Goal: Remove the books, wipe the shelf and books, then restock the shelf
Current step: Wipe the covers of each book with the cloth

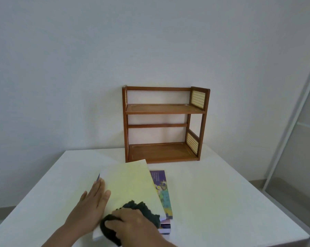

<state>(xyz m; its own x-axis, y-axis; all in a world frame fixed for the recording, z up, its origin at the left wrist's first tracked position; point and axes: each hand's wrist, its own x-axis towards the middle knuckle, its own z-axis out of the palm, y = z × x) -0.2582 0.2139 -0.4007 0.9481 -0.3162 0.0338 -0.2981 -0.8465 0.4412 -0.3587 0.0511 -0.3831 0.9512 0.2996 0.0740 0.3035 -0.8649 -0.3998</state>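
Books point(132, 189) are lying in a stack on the white table point(222, 202), just in front of the wooden shelf point(164, 123) and near your side of the table. You are looking at a pale yellow cover on top, plain and unmarked, turned at a slant to the table edge. Under it a book with a purple and teal patterned cover point(164, 193) is showing along the right side, and at the near right corner the edges of lower books are peeking out, pale and pinkish; how many are lying there is hard to tell from this angle.

Your left hand point(95, 202) is lying flat on the left part of the yellow cover, fingers straight and close together, pressing down and gripping nothing. Your right hand point(132, 223) is curling over a dark cloth point(141, 209), holding it bunched against the near end of the yellow cover.

Behind the stack, the shelf is standing upright against the wall point(79, 68), touching the table's far edge area. You are seeing two brown boards with raised rims, both bare, and woven cane panels in the right side frame.
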